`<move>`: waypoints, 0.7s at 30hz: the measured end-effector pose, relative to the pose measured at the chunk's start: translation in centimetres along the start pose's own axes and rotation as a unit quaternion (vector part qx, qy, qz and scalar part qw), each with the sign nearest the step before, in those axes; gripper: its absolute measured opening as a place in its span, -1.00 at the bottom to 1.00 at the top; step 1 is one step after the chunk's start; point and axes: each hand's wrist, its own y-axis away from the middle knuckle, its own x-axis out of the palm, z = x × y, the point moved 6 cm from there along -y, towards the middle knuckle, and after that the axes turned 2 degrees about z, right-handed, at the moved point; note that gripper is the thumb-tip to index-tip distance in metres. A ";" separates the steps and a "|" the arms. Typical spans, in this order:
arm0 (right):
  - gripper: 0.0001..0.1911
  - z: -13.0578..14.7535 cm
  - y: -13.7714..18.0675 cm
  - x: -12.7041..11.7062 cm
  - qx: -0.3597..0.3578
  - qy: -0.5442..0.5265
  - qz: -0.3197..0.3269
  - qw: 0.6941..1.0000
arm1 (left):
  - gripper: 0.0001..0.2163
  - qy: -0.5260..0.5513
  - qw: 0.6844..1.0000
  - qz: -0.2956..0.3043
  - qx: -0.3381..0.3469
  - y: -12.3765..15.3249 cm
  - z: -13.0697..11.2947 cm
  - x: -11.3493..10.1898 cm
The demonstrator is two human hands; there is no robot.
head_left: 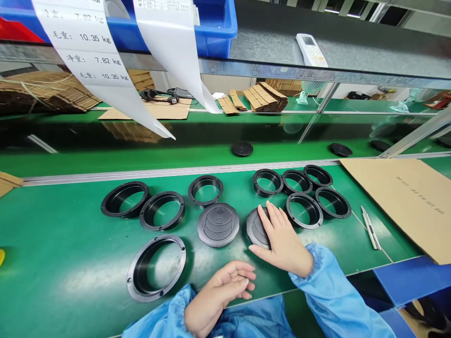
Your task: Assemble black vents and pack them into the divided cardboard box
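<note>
My right hand (282, 239) lies with fingers spread on top of a round black air vent (255, 227), covering its right part. Left of it, a second round vent (218, 224) sits flat on the green table with its ribbed face up. My left hand (227, 291) is held near the table's front edge, empty, its fingers loosely bent and apart. Several black flanged rings stand around: a large ring (136, 277) at front left, another ring (163, 211) behind it, and a ring (305, 212) just beyond my right hand.
A white utility knife (370, 229) lies to the right, beside a cardboard sheet (405, 197). Black discs, one of them near the middle (242, 149), lie beyond the metal strip. Above are a shelf with a blue bin (214, 40), a white remote control (312, 50) and hanging label strips (102, 70).
</note>
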 end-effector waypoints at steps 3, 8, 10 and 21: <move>-0.12 0.7 -0.5 -2.4 -0.012 0.005 -0.032 0.999 | -0.71 -0.021 1.000 0.002 0.001 -0.1 0.4 -0.3; -0.25 2.8 -2.2 -2.2 -0.046 0.008 -0.027 0.999 | -0.65 -0.027 1.000 0.014 -0.006 -0.6 0.8 -0.5; -0.30 3.3 -2.2 -0.2 -0.056 0.009 0.019 0.998 | -0.63 -0.019 1.000 0.016 -0.009 -0.7 0.8 -0.6; -0.80 -6.4 -16.6 -2.1 0.150 -0.320 0.004 0.935 | -0.59 0.012 0.998 0.065 -0.012 -2.9 4.1 -2.8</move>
